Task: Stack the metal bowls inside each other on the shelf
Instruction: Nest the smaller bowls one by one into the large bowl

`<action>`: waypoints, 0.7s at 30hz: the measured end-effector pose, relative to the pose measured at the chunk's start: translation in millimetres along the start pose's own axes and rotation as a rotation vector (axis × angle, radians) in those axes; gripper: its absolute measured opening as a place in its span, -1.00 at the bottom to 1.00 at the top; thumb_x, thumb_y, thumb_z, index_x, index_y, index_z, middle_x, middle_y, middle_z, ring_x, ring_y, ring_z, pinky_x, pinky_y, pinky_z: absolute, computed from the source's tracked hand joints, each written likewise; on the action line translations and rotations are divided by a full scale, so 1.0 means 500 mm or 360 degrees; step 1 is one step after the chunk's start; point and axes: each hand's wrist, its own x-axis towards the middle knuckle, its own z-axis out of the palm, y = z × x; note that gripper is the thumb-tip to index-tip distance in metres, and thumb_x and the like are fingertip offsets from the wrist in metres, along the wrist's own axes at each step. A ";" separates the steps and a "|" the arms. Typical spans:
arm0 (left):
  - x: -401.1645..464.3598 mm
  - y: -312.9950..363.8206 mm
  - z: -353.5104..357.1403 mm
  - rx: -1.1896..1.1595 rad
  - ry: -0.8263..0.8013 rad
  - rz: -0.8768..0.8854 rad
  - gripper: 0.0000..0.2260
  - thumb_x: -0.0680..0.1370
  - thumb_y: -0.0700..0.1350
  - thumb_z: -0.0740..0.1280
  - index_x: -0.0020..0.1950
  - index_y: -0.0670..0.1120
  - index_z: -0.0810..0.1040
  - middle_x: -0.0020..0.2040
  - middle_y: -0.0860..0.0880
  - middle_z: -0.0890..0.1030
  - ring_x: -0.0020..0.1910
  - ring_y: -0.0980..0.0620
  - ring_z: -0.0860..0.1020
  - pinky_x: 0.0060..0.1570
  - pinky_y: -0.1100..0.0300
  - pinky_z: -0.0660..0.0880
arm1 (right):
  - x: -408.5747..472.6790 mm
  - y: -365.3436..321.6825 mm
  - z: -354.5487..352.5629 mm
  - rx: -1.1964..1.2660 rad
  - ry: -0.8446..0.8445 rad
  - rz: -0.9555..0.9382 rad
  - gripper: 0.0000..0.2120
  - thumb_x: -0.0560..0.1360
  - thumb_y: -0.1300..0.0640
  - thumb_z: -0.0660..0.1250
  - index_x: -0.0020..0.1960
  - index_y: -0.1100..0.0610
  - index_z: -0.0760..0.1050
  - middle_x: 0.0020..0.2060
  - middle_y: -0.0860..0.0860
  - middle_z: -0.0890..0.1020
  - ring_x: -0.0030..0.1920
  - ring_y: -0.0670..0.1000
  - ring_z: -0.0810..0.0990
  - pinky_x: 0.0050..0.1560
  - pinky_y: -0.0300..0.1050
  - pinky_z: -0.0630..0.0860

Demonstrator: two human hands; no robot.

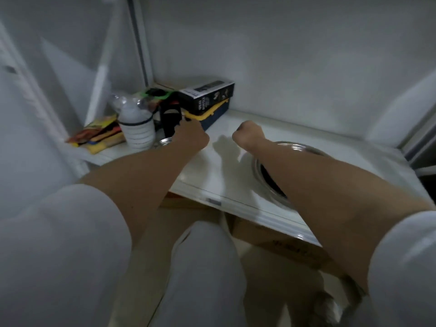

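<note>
Our left hand (191, 135) reaches among the clutter by the bottle (138, 128), fingers hidden, so we cannot tell what they grip, perhaps the small metal bowl (165, 142) just beneath. Our right hand (247, 135) hovers curled and empty above the shelf (224, 175); the large metal bowl (295, 152) sits under that forearm.

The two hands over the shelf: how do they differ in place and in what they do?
The left hand reaches into the clutter by the yellow-handled box; the right hand hangs over bare shelf. The left hand's fingers are hidden; the right hand is curled and holds nothing. Both have bare forearms.
</note>
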 end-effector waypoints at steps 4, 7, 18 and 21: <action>0.013 -0.121 -0.006 0.0141 -0.0019 -0.0180 -0.66 0.58 -0.09 0.18 0.29 -0.22 0.45 0.27 -0.24 0.52 0.28 -0.24 0.46 0.23 -0.03 0.37 | 0.005 -0.078 0.103 0.0075 -0.0176 -0.0067 -0.74 0.50 0.20 0.21 0.14 0.26 0.46 -0.03 0.12 0.46 -0.04 0.12 0.46 -0.08 -0.13 0.39; 0.030 -0.169 0.017 0.0158 -0.0094 -0.0285 -0.58 0.57 -0.05 0.17 0.41 -0.12 0.40 0.35 -0.21 0.48 0.34 -0.24 0.41 0.31 -0.08 0.32 | 0.005 -0.106 0.160 0.0119 -0.0274 -0.0075 -0.73 0.51 0.17 0.22 0.17 0.26 0.44 0.05 0.15 0.49 0.07 0.17 0.51 0.08 -0.02 0.53; 0.050 -0.219 0.029 0.0092 -0.0050 -0.0295 -0.76 0.59 -0.16 0.21 0.19 -0.22 0.55 0.13 -0.18 0.62 0.13 -0.17 0.59 -0.14 0.14 0.42 | 0.022 -0.127 0.230 0.0069 -0.0345 0.0022 -0.66 0.47 0.24 0.22 0.22 0.28 0.50 -0.02 0.17 0.55 -0.06 0.10 0.52 -0.05 -0.05 0.56; 0.045 -0.217 0.029 0.0018 0.0035 -0.0308 -0.75 0.59 -0.10 0.24 0.17 -0.21 0.56 0.10 -0.18 0.63 0.10 -0.16 0.60 -0.17 0.15 0.40 | 0.021 -0.128 0.215 0.0083 -0.0238 0.0013 -0.67 0.45 0.25 0.24 0.19 0.28 0.51 -0.06 0.15 0.55 -0.07 0.10 0.54 -0.02 -0.04 0.56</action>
